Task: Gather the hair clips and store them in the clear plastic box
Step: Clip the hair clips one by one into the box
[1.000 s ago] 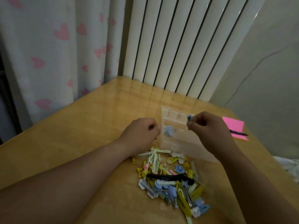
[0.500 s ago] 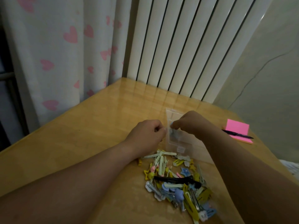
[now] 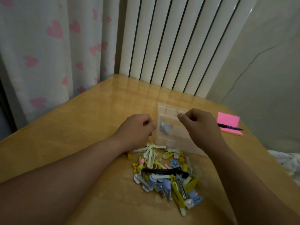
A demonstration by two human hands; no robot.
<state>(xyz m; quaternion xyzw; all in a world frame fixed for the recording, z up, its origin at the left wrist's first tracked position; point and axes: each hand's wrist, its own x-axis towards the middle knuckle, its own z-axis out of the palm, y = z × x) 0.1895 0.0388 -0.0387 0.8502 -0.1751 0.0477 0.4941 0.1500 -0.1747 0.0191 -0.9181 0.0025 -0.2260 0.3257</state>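
Note:
The clear plastic box (image 3: 169,137) with small compartments lies on the wooden table past a pile of hair clips (image 3: 165,172). The pile is mixed yellow, blue, white and pink, with a long black clip (image 3: 164,171) across it. A few blue clips (image 3: 164,127) sit in a compartment on the box's left side. My left hand (image 3: 138,129) is a closed fist touching the box's left edge, with nothing visible in it. My right hand (image 3: 200,125) hovers over the right part of the box, fingers curled shut, no clip visible in it.
A pink sticky-note pad (image 3: 228,123) with a dark pen (image 3: 230,127) on it lies at the table's right edge. A white radiator (image 3: 178,46) and a heart-print curtain (image 3: 48,46) stand behind the table. Bedding (image 3: 287,161) shows at the lower right.
My right hand carried a small blue clip left to the box's left compartment, then drew back to the right without it. My left hand stayed by the box's edge.

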